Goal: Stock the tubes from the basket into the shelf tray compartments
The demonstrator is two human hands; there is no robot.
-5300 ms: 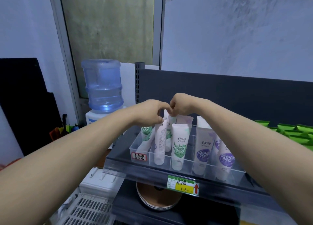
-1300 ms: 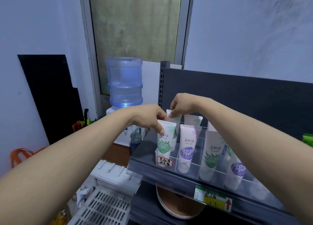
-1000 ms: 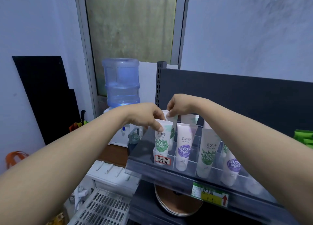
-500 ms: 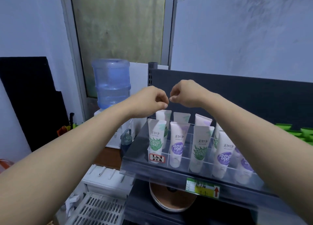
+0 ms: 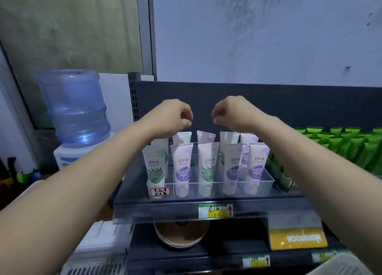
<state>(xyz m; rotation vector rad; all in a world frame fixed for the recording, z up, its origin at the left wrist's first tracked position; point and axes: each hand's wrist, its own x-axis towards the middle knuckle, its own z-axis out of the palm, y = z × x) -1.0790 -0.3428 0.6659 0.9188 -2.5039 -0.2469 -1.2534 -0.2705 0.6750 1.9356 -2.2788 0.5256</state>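
Note:
A clear tray (image 5: 266,176) with compartments sits on the dark shelf (image 5: 132,194). Several white tubes stand upright in it in two rows, with green leaf labels (image 5: 155,169) and purple labels (image 5: 183,170) alternating across the front row. My left hand (image 5: 171,117) and my right hand (image 5: 229,111) hover above the back row, a short gap between them. Both have loosely curled fingers and hold nothing. Neither touches a tube. The basket is not clearly in view.
A blue water jug (image 5: 74,107) on its dispenser stands left of the shelf. Green packets (image 5: 339,146) fill the shelf to the right of the tray. A round wooden dish (image 5: 182,235) and a yellow sign (image 5: 297,238) sit on the lower shelf. White slotted crates (image 5: 97,247) lie lower left.
Both hands let go of the back-row tubes, rose above the tray and moved apart. The view swung left to right, so the tray now sits centred.

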